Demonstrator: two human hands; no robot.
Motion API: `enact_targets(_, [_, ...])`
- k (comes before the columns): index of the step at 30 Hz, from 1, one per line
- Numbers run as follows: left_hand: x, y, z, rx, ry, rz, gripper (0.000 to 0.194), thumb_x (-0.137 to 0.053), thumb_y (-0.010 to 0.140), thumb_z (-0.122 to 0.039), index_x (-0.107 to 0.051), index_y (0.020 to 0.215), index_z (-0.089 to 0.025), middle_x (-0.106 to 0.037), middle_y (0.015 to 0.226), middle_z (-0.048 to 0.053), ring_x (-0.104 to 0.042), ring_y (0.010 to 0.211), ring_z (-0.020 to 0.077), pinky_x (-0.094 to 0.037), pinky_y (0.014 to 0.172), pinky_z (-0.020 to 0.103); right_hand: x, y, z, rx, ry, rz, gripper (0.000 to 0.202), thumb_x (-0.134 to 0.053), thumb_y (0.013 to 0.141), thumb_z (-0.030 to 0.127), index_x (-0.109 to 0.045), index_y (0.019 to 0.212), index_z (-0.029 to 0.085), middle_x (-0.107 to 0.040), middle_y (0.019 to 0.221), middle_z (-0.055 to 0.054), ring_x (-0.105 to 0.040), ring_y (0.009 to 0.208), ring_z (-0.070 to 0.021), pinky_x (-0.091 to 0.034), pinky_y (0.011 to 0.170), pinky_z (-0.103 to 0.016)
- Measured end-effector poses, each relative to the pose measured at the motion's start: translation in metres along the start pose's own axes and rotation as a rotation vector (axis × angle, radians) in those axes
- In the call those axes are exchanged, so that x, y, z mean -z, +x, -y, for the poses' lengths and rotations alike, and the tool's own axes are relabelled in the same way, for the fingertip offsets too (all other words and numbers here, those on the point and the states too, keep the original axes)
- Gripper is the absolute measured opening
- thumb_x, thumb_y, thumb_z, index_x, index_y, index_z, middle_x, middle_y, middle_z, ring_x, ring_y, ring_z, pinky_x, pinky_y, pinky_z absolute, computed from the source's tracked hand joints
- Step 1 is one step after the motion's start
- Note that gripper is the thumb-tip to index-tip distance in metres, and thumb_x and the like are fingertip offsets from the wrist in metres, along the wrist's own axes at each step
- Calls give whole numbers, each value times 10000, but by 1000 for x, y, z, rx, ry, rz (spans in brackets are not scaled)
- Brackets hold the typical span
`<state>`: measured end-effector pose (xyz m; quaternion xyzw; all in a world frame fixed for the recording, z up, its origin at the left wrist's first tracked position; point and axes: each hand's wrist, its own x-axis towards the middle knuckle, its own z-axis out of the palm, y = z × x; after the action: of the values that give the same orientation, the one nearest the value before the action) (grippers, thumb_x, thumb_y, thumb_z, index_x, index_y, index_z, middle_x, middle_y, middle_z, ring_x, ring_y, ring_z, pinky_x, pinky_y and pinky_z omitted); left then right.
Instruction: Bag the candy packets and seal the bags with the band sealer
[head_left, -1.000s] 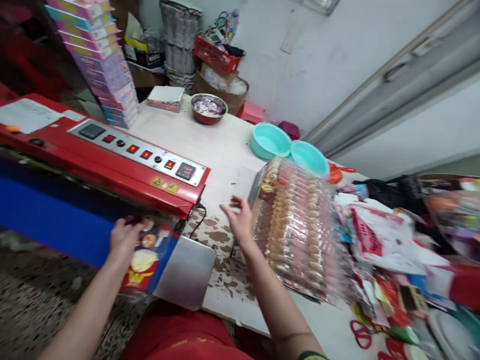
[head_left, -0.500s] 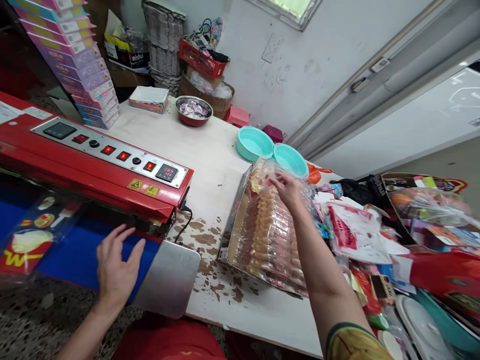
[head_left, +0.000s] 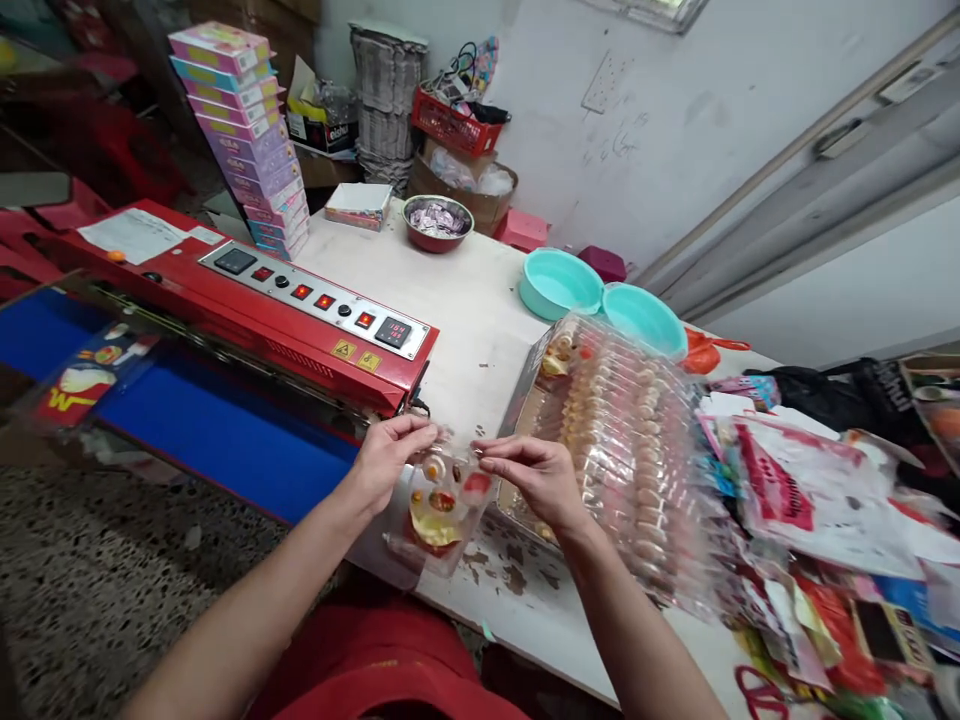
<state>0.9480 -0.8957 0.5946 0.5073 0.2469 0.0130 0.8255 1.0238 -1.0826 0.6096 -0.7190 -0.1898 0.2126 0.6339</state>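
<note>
On your left, the far bag lies on the blue belt, farther along the red sealer than half a second ago. Your left hand, spread and empty then, now pinches the top edge of a new bag. That bag hangs between your hands, above the metal plate and table edge, just past the belt's near end. Your right hand, over the box a moment ago, pinches the opposite top corner. So one bag appears fed, and the next looks in hand, its top edge drawn between your fingers but not yet at the sealer.
</note>
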Motion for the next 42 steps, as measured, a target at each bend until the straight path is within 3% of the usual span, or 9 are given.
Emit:
enact_targets(9, [51,20,58,87,-138,-398,318,-817,473,-309,-625,649,-127,-631,555,5,-560,488,106,-447,503,210,-66,13,-70,-380,261,-127,380,-891,454,318,-671,728,170,-735,695,-49,-679,627,-191,-544,626,-308])
enact_targets(20, [120,37,38,148,-10,-500,343,-773,513,-135,-604,811,-121,-682,694,58,-630,536,155,-521,528,268,-133,70,-113,-324,375,-302,521,-866,423,394,-585,800,168,-681,713,-25,-627,636,-160,-517,635,-297])
enact_targets(24, [146,39,16,52,124,-705,283,-703,580,-113,-541,810,-138,-639,695,30,-645,649,186,-541,666,347,-117,33,-101,-127,105,-409,475,-779,636,455,-586,976,184,-656,900,-54,-619,818,-175,-522,755,-306])
enact_targets(28, [158,26,4,-223,560,-1002,501,-752,577,-165,-535,1028,-151,-600,1140,99,-479,1201,307,-304,1060,530,-39,-51,-90,68,-315,-370,368,-696,780,434,-600,1074,235,-631,1011,-73,-604,938,-215,-514,840,-352])
enact_targets(31, [117,12,33,-681,1042,-876,539,-735,687,-325,-531,1155,-150,-554,1226,129,-431,1240,327,-230,1094,541,38,-120,-88,246,-712,-507,422,-732,761,413,-589,1124,249,-626,1040,-89,-581,995,-261,-486,895,-429])
enact_targets(34, [23,-10,86,-930,1100,-209,344,-583,846,-294,-538,1167,-178,-593,1099,104,-542,1072,247,-418,980,415,101,-169,-88,336,-1013,-615,485,-751,747,404,-574,1173,255,-618,1051,-98,-568,1010,-281,-471,915,-470])
enact_targets(37, [-78,-27,133,-995,1153,346,395,-558,869,-251,-518,1262,-240,-547,1211,104,-504,1144,235,-430,991,391,137,-189,-91,276,-1217,-505,357,-728,775,380,-632,1101,270,-592,1140,-105,-535,1100,-294,-449,962,-476])
enact_targets(39, [-122,-28,151,-1009,1270,531,388,-590,836,-194,-581,1211,-296,-498,1313,96,-443,1230,268,-417,1003,428,149,-191,-93,223,-1330,-404,239,-727,776,365,-680,987,262,-562,1223,-113,-485,1183,-315,-428,994,-485])
enact_targets(42, [-144,-19,150,-1001,1411,590,321,-572,804,-77,-676,1017,-293,-471,1386,78,-355,1327,311,-342,1048,511,158,-187,-89,220,-1448,-336,150,-714,786,380,-699,849,245,-559,1274,-115,-440,1248,-333,-388,1036,-511])
